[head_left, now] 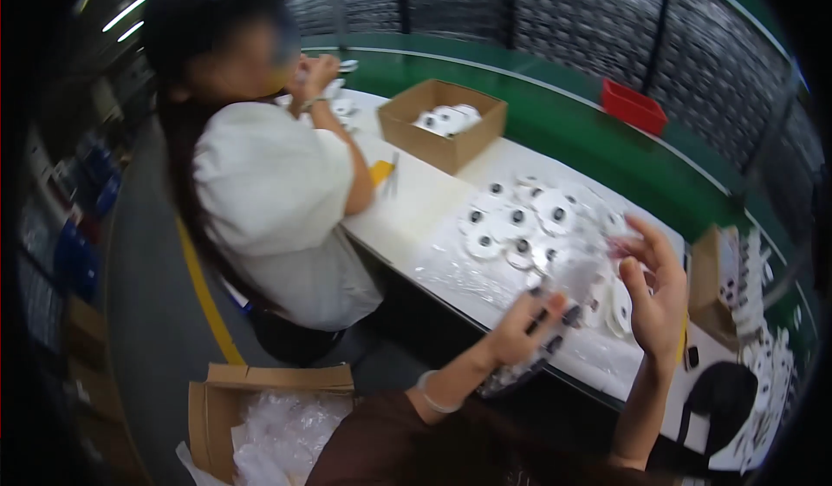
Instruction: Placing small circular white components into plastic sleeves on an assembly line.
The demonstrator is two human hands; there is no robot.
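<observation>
My left hand point(523, 328) is closed on a clear plastic bag point(574, 271), smeared by motion; dark bits show at its lower end, near my fingers. To its right my right hand point(656, 291) is raised, with thumb and fingers curved apart beside the bag's far end. Whether those fingertips touch the plastic is too blurred to tell. Behind and below both hands, several round white discs with dark centres point(517, 217) lie in a loose pile on clear plastic sheeting point(459, 282) on the white table.
A cardboard box point(481, 143) of white discs stands at the back, and a red bin point(633, 107) on the green ledge. Left, a co-worker point(269, 200) handles small parts. A carton point(208, 421) of plastic bags sits lower left; a black cap-like item point(728, 399) lies right.
</observation>
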